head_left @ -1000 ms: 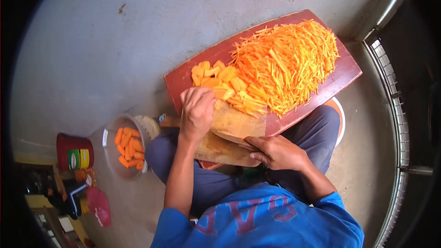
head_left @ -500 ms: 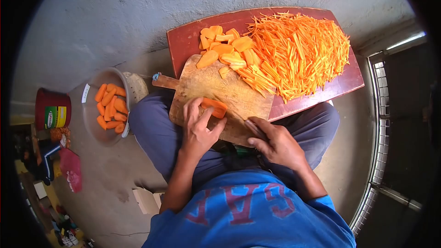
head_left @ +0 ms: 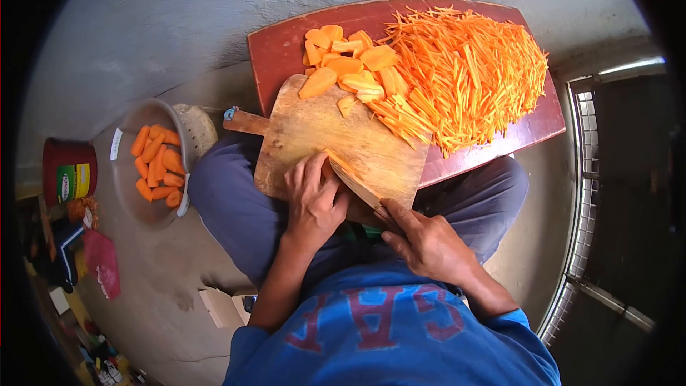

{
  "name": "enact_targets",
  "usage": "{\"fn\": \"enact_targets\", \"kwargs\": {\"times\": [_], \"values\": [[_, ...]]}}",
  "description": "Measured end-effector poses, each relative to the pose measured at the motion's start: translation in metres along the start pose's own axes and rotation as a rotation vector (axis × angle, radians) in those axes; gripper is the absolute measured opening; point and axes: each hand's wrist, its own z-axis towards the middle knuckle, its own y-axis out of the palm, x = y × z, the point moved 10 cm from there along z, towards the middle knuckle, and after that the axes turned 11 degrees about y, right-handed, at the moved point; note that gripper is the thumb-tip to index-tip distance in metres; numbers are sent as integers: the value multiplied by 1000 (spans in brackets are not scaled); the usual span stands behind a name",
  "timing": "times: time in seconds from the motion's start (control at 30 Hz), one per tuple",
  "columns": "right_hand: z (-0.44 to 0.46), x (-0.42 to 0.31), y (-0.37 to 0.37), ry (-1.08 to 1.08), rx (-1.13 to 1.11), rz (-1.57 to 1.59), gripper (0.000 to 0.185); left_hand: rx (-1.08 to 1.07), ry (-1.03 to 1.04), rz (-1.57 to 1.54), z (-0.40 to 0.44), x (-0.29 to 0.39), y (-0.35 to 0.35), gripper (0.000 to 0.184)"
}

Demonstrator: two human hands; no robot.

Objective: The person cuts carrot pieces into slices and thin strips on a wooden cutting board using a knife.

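From where I stand, with the cutting board [head_left: 300,129] as the middle of the dial and twelve pointing away from the seated person, the left hand [head_left: 314,196] is down at seven o'clock, its fingers bent against the wood. An orange edge of a carrot piece [head_left: 336,159] shows by those fingers, just below the board's centre; most of it is hidden, so I can't tell how firmly it is gripped. The right hand [head_left: 432,239], between four and five, is closed around the handle end of a knife [head_left: 361,187], whose blade slants up toward ten and ends beside the left fingertips. The two hands are near each other but apart.

The board's own handle, tied with a bit of blue, points between nine and ten. Flat carrot slices [head_left: 344,66] lie at twelve, some on the board's far edge, and a big heap of carrot shreds [head_left: 468,78] covers the red worktop [head_left: 275,50] at two. Over at nine, a basin [head_left: 128,189] holds whole carrots [head_left: 158,164], with a dark red bucket [head_left: 50,171] beyond it. A pink bag [head_left: 101,261] sits at eight, an open cardboard box [head_left: 223,307] at seven.
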Motion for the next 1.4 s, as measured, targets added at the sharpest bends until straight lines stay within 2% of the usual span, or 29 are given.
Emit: {"fn": "enact_targets", "kwargs": {"times": [0.2, 0.4, 0.7, 0.97, 1.1, 1.2, 1.3, 1.4], "values": [[-7, -13, 2, -17, 46, -9, 63, -24, 7, -63, 2, -1, 2, 46], [-4, -13, 0, 59, -37, 33, 67, -3, -10, -127, 5, 3, -4, 48], [41, 1, 2, 73, -15, 90, 46, 33, 4, -102, 3, 4, -2, 35], [13, -11, -4, 102, -24, 107, 44, 88, 10, -105, 7, 5, -10, 29], [30, -2, 6, 152, -52, 45, 41, 47, 4, -120, 3, 3, -6, 29], [35, -6, 4, 50, 34, 99, 40, 6, -8, -107, 2, -1, -3, 30], [19, -9, 2, 130, -34, 83, 40, 40, 30, -87, 4, 5, -7, 28], [9, -19, -5, 67, 36, 100, 40, 66, 42, -99, 4, 6, -11, 28]]}}
